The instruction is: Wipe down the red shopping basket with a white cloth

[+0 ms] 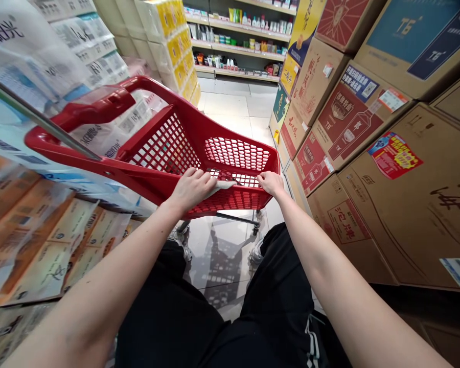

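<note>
A red plastic shopping basket (168,143) on small wheels stands in the aisle in front of my legs. My left hand (191,188) lies over the basket's near rim, its fingers curled down on a pale cloth (223,186) pressed against the rim. My right hand (270,182) is closed around the same rim further right. The basket's red handle (95,105) rises at the left, with a grey metal bar (42,120) crossing in front of it. Nothing shows inside the basket.
Stacked cardboard cartons (368,153) wall the right side of the narrow aisle. Shrink-wrapped packs (34,220) pile up on the left. Yellow cartons (178,46) and shelves of bottles (245,36) stand at the far end. The floor (233,110) is pale glossy tile.
</note>
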`<state>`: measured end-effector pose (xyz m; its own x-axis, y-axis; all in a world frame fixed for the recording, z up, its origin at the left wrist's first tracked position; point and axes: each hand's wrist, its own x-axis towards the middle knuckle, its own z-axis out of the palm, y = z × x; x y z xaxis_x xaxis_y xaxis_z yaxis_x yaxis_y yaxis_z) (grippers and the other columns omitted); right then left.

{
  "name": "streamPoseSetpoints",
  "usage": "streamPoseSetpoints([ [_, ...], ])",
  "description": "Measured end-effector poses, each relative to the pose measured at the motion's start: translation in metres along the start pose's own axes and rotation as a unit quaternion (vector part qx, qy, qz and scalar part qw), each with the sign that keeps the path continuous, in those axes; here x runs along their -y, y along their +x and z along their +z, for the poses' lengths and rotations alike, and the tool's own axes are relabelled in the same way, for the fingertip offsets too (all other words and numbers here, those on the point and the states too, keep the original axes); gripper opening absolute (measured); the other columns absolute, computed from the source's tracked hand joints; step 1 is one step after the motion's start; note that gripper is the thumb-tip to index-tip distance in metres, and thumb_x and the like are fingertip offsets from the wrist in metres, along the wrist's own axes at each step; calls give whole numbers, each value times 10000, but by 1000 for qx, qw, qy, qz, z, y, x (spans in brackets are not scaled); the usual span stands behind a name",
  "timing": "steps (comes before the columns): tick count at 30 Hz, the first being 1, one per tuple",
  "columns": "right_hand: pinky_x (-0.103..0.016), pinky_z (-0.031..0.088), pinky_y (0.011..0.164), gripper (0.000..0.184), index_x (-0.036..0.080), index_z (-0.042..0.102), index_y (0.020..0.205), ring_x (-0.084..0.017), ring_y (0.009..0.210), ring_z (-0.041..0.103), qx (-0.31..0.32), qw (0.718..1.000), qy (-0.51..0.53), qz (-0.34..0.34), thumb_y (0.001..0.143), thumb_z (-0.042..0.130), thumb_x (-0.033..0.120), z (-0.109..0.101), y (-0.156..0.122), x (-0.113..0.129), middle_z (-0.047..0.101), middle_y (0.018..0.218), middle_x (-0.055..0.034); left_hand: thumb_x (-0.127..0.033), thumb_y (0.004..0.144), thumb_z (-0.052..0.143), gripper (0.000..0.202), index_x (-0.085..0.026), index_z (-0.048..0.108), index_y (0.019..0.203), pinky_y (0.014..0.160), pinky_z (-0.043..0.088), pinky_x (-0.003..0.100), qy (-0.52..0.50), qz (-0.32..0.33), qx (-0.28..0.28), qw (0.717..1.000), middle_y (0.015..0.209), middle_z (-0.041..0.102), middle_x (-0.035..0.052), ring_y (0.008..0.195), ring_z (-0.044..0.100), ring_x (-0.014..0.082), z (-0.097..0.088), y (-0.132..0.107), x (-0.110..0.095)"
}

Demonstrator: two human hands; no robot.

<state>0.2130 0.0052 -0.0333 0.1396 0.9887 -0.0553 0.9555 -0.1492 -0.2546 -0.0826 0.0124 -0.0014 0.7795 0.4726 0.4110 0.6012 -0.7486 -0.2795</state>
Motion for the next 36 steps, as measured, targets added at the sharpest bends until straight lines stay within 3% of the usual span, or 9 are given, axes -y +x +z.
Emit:
streamPoseSetpoints([
  [7, -256, 390, 711, 382, 247, 715, 844, -190, 852, 653, 9, 1000, 0, 9, 917, 376, 407, 0, -2, 4, 737, 900, -47, -261, 933, 400, 240, -230, 620, 844, 747, 373, 419, 34, -42, 0, 999, 780, 573, 92, 785, 501, 246, -6, -22, 21],
  [14, -265, 403, 740, 402, 242, 726, 889, -197, 875, 664, 24, 1000, -17, 11, 931, 363, 411, -1, -4, 8, 736, 901, -58, -203, 925, 373, 271, -201, 628, 835, 741, 394, 421, 45, -15, 11, 999, 768, 583, 105, 769, 535, 244, 2, -7, 6],
  [20, -262, 395, 702, 374, 245, 719, 861, -193, 830, 662, 9, 1000, -4, 6, 914, 384, 403, 0, 2, 3, 740, 889, -46, -272, 952, 390, 274, -184, 631, 857, 702, 387, 391, 44, -27, 21, 998, 799, 606, 110, 763, 549, 236, 13, 10, -10],
  [25, -244, 395, 703, 372, 254, 715, 848, -176, 816, 655, 7, 1000, 21, 13, 916, 389, 420, -2, 3, 0, 745, 908, -30, -305, 964, 389, 300, -179, 627, 831, 671, 361, 381, 32, -36, 23, 999, 787, 602, 105, 760, 547, 235, 15, 13, -13],
  [32, -218, 420, 758, 575, 236, 715, 1008, -169, 909, 658, 80, 988, 125, -39, 969, 245, 565, -6, 2, 35, 740, 995, -23, -255, 964, 376, 284, -175, 625, 852, 688, 363, 392, 47, -37, 4, 998, 801, 607, 107, 770, 539, 236, 18, 18, -18],
  [36, -257, 442, 800, 603, 185, 710, 988, -215, 932, 651, 108, 987, 114, -42, 940, 294, 618, -5, 8, 46, 732, 1015, -71, -230, 963, 371, 271, -170, 608, 845, 707, 366, 392, 64, -35, -2, 997, 799, 599, 98, 764, 532, 232, 20, 23, -25],
])
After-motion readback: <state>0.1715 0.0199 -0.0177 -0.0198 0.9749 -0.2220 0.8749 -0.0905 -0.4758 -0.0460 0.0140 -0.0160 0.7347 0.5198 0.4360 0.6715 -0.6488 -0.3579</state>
